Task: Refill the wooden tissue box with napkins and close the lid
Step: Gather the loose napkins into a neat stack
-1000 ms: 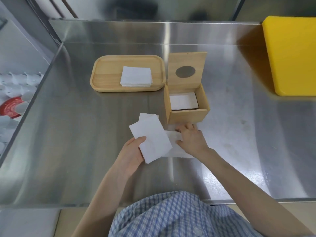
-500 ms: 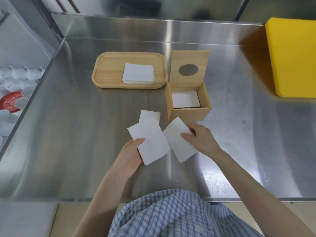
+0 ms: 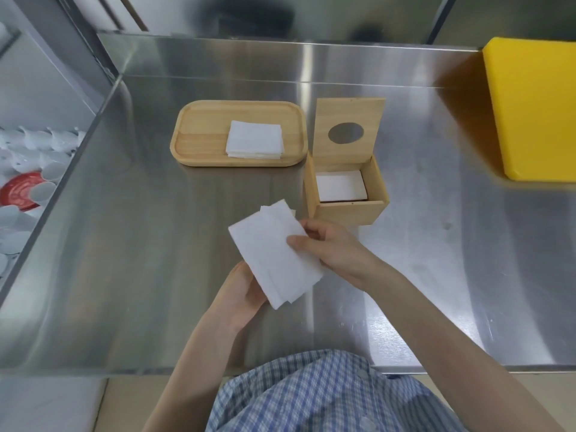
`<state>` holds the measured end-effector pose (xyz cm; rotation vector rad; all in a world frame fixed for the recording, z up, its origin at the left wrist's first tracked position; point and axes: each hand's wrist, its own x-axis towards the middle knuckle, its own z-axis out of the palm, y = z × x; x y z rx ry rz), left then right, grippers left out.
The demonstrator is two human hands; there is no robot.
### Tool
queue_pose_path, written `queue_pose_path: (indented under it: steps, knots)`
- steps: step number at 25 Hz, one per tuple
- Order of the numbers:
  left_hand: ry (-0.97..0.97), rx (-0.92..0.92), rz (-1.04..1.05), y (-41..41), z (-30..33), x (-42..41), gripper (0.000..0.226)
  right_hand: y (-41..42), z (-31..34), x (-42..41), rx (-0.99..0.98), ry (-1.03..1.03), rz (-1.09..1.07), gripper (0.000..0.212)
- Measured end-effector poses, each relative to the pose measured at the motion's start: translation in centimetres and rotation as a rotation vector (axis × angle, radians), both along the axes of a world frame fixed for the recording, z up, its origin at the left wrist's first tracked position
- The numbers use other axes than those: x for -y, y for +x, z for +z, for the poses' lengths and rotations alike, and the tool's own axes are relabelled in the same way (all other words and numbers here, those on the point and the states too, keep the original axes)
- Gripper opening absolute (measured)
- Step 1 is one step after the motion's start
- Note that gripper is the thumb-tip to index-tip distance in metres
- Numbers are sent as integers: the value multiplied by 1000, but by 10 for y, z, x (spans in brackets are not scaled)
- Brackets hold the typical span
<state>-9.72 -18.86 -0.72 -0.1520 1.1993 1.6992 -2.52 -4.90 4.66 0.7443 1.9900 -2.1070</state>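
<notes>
Where napkins (image 3: 276, 254) overlap, left hand (image 3: 241, 289) half-hidden.

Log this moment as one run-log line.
both hands: left hand and right hand hold white napkins | wooden tissue box: lid open, partly filled | wooden tray: stack remains

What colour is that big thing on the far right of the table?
Bright yellow. The board shows clearly in the head view.

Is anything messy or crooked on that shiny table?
Only a little. The napkins held in both hands, left hand and right hand, are fanned out unevenly, edges not lined up. The stack on the wooden tray looks neat, and nothing is spilled or broken.
</notes>
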Motion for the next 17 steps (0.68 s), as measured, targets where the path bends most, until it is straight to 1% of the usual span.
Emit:
queue_pose_path:
  steps: [2,3,4,6,8,11,14,17]
  knots:
    - [16,-26,-17,1,3,2,34,-4,-13,6,76,159,0,11]
    - [-8,-17,-1,2,6,2,33,-5,-19,9,98,202,-6,9]
    - [-31,-18,9,2,7,2,32,-5,-23,10,115,228,-21,10]
    - [-47,-67,-13,3,7,3,32,-5,-29,11,149,263,-65,20]
    - [-49,-87,-35,2,8,4,33,-5,-32,10,167,271,-108,22]
    - [15,-56,-24,-2,6,6,39,-3,-36,9,165,249,-168,17]
    - [61,3,-19,-3,4,6,47,-4,-39,10,159,239,-232,9]
    - [75,51,-14,-4,3,6,53,-8,-42,13,155,239,-276,9]
